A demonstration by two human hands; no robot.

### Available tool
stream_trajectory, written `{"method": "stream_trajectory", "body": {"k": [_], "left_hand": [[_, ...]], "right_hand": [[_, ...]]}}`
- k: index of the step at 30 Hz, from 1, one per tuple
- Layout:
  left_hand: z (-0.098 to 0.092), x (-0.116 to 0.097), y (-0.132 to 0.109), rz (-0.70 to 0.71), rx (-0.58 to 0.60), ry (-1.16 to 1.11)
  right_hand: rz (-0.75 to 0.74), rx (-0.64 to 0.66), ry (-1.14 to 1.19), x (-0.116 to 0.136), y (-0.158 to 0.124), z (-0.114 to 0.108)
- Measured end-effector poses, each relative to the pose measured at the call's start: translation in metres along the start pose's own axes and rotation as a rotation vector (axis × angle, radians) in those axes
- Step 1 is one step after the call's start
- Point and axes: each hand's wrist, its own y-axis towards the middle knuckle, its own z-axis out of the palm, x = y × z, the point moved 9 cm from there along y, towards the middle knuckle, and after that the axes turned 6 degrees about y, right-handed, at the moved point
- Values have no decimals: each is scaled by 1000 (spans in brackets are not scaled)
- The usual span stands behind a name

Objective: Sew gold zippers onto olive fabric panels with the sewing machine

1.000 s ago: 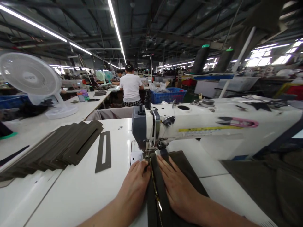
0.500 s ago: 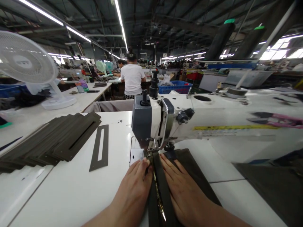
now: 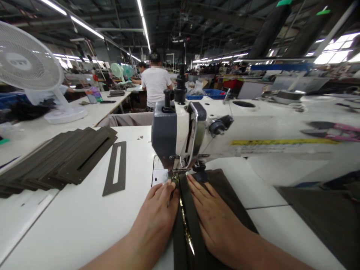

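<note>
A white sewing machine (image 3: 185, 129) stands before me, its needle area just beyond my fingertips. Dark olive fabric (image 3: 225, 187) runs beneath its presser foot, with a gold-toothed zipper (image 3: 183, 215) along it and a metal pull near the front end. Left of the zipper, my left hand (image 3: 156, 215) has its fingers bent and pressed together at the fabric's edge. Something thin and dark shows between its thumb and fingers, too hidden to name. My right hand (image 3: 216, 215) lies flat on the fabric to the right, fingers stretched toward the presser foot. The needle tip is hidden.
On the left lie a fanned stack of olive slotted pieces (image 3: 59, 161) and a single slotted piece (image 3: 116, 168). A white fan (image 3: 26, 56) stands behind. More dark fabric (image 3: 315, 217) lies at right. A person in a white shirt (image 3: 156, 86) is farther off.
My view has shifted slightly, so the machine and table appear a little higher and further left. Both hands stay beside the zipper under the presser foot, in much the same pose.
</note>
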Motion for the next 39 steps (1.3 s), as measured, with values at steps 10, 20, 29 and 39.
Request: {"method": "stream_trajectory", "body": {"k": [10,20,29,39], "left_hand": [[5,2,7,6,95,48],[-1,8,11,1,64,-76],[2,23,13,-44,17,-124],[-14,12,-14,-54,-4,-198]], "right_hand": [[21,1,3,-1,1,2],[10,-36,30,-2,7,-2],[38,-43,116,-9,13,-14],[-347,-417,-149,79,-48,-24]]}}
